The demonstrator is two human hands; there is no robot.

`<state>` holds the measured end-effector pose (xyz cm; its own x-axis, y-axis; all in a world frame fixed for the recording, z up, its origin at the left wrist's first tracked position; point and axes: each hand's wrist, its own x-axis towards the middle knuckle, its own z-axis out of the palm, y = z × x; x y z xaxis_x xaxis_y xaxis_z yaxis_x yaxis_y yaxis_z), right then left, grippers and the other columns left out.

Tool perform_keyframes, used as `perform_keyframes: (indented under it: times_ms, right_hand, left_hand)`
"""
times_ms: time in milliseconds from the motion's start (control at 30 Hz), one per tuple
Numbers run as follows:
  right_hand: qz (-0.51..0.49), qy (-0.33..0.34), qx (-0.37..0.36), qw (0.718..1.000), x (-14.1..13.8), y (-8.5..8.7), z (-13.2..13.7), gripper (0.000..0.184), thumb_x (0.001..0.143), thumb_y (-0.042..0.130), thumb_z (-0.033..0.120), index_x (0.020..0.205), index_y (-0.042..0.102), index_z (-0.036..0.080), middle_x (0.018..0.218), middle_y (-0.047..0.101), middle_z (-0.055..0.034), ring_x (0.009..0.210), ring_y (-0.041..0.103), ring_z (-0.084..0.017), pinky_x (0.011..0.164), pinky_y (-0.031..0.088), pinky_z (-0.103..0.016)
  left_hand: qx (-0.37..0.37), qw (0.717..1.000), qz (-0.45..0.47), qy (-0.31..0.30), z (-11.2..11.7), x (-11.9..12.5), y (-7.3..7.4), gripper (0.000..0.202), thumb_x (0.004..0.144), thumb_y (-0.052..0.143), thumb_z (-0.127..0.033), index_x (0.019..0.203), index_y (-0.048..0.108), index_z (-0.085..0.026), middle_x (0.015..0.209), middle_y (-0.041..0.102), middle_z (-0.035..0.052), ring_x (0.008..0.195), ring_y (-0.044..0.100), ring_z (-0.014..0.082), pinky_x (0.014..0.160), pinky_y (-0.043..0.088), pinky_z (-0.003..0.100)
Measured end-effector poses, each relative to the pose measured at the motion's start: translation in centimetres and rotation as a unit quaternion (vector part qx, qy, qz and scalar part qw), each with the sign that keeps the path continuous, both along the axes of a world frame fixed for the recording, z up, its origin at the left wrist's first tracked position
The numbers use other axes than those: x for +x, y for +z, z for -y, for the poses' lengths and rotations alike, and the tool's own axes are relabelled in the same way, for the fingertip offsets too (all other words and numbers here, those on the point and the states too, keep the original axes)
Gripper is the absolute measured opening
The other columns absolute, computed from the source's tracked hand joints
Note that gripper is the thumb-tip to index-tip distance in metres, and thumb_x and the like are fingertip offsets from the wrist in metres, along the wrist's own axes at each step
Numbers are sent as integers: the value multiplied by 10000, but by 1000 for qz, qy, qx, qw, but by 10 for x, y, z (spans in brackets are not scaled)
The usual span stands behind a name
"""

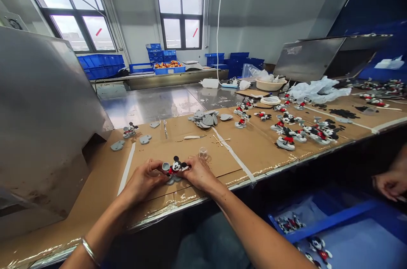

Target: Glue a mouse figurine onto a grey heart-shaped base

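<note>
Cardboard-covered worktop (219,156) beneath a Mickey figure (176,166), steadied from both sides by the pinching left hand (143,178) and right hand (199,172).

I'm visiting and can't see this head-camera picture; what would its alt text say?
The left hand and right hand hold a small black-and-red Mickey Mouse figurine over a brown cardboard-covered workbench. Many similar figurines and flat grey pieces lie across the cardboard, with blue plastic crates by the windows behind.
</note>
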<state>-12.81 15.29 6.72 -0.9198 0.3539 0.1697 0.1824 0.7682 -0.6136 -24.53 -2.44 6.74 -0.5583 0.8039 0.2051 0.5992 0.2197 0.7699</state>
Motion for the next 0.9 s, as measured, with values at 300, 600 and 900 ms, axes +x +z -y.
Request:
perform_keyframes:
  times_ms: [300,600,900]
  right_hand:
    - [38,-4,10,999,3,9,1,194,788,696,388,832,778,217,796,744,-55,739,636,-185,601,339,-263]
    - [70,0,5,998,4,13,1,168,800,666,318,895,775,230,880,769,-79,854,674,-211,653,371,-263]
    - [82,10,24,996,5,17,1,169,817,652,339,883,766,233,863,768,-79,857,694,-232,619,354,-280]
  left_hand:
    - [-70,997,-43,10,-5,-2,8,176,788,647,-322,949,704,-283,877,664,-5,854,595,209,795,394,323]
    - [-101,990,-89,29,-12,6,15,269,737,614,-362,965,707,-257,852,733,-6,770,629,209,720,433,293]
    - [-107,990,-87,26,-13,10,18,334,733,557,-304,1023,708,-236,838,767,-9,763,683,219,697,477,280]
